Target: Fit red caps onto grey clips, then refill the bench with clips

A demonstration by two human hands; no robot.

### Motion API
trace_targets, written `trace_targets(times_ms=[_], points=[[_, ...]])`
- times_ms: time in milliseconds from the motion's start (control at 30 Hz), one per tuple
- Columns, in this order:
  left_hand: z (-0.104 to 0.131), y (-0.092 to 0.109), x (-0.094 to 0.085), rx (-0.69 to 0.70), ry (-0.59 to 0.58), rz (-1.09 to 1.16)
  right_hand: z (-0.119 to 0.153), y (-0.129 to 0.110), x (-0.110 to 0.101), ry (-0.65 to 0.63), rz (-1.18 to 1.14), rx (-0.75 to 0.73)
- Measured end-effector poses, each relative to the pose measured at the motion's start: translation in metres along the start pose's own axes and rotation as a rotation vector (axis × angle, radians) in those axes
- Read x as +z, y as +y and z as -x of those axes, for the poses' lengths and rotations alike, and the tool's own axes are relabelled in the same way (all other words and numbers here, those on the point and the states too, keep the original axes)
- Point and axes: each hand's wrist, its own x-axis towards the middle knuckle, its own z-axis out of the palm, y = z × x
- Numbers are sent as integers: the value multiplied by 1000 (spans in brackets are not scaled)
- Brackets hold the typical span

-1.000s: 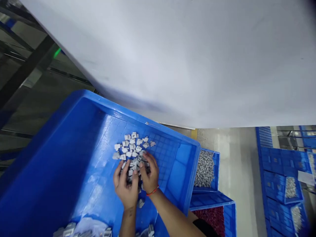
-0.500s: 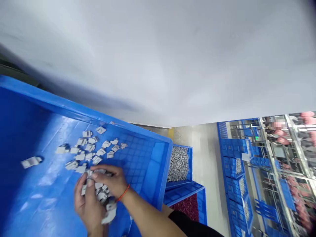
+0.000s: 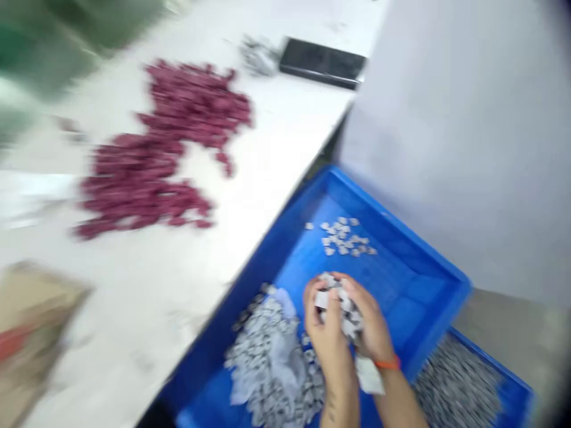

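Note:
Cupped together, my left hand (image 3: 328,327) and my right hand (image 3: 372,324) hold a pile of small light-grey plastic parts (image 3: 350,318) between them. Both are closed around the pile, above a big blue crate (image 3: 401,235). An orange-red band (image 3: 387,364) circles my right wrist, with a pale flat piece (image 3: 370,375) beside it. Beyond the hands, loose grey parts (image 3: 342,238) are scattered on the crate floor. To the left of my left hand lies a larger heap of grey parts (image 3: 261,342), with whitish sheet-like pieces (image 3: 285,359) among them.
On the white table (image 3: 250,196) to the left lie dark-red parts (image 3: 178,137) in a spread pile, a black flat object (image 3: 323,62) and a brown cardboard-like piece (image 3: 40,333). Another blue crate of grey parts (image 3: 459,380) stands lower right. A pale panel (image 3: 464,137) rises behind.
The view has swung, bringing the table, red parts and heap of grey parts into sight; the shelving has gone out of view. My hands still hold the grey parts.

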Motion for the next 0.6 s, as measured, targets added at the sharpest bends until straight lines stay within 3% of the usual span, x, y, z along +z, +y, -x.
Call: trace_targets(times_ms=[67,133,233,333,467,600], points=[[15,44,-24,42,53,58,37,-19,28,-9,-61,118],[27,90,-61,72,105,136,77,-33,67,-26,-109,215],[35,152,-138,103,202,269,140,-39,143,-169,-94,184],[29,193,-228,129,345,383,196,-19,228,-425,-73,105],[8,210,-344,232,626,407,248,45,327,-693,-36,70],[-24,197,-434,461,907,231,271,118,395,-751,42,-47]])
